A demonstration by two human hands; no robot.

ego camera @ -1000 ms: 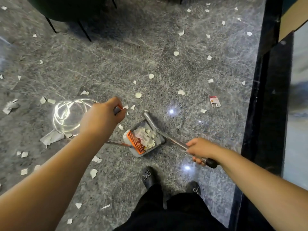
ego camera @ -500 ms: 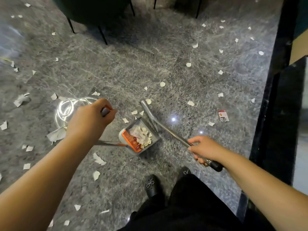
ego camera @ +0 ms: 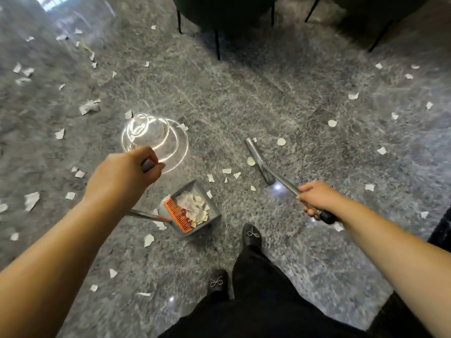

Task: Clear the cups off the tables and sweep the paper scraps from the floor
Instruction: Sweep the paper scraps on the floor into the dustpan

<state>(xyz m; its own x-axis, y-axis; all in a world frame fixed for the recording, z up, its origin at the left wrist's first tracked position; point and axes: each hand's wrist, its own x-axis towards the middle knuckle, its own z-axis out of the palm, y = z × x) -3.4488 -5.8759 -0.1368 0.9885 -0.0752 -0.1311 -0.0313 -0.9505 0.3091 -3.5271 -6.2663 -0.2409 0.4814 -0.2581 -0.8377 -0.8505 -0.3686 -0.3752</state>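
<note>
A grey dustpan (ego camera: 212, 211) with an orange comb edge stands on the floor in front of my feet, holding a heap of white paper scraps (ego camera: 192, 207). My left hand (ego camera: 123, 174) grips the top of the dustpan's long handle. My right hand (ego camera: 317, 197) grips the metal broom handle (ego camera: 281, 180) near its black end. The narrow broom head (ego camera: 257, 157) lies on the floor to the right of the pan, apart from it. A few loose scraps (ego camera: 227, 171) lie between broom head and pan. More scraps (ego camera: 89, 107) are scattered all over the grey floor.
Dark chairs with thin black legs (ego camera: 217, 45) stand at the top. A bright ring of reflected light (ego camera: 156, 140) shines on the glossy floor beyond my left hand. My black shoes (ego camera: 251, 236) and trousers fill the bottom middle. A dark edge (ego camera: 439, 232) shows at far right.
The view has swung left, so the black wall strip is almost gone. The broom head has drawn away from the dustpan to the right, leaving a gap with scraps between them.
</note>
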